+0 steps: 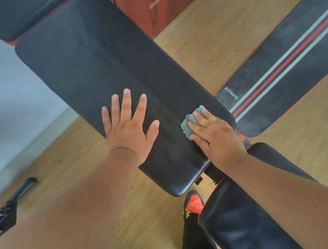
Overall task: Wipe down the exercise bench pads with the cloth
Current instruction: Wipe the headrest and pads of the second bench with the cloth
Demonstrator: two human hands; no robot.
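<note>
The long black back pad [96, 66] of the exercise bench runs from the upper left down to the centre. My left hand [127, 127] lies flat on its lower part, fingers spread, holding nothing. My right hand [213, 136] presses a small green cloth [190, 120] onto the pad's right edge near the lower end. Most of the cloth is under my fingers. The black seat pad [242, 225] sits below, at the bottom right, partly behind my right forearm. A smaller black head pad [17, 14] is at the top left.
A black mat with red and grey stripes [289, 60] lies on the wooden floor [200, 41] to the right. A red-brown wooden cabinet [158, 0] stands behind the bench. A black metal bar [10, 207] lies on the floor at left. My orange-and-black shoe [193, 202] is under the bench.
</note>
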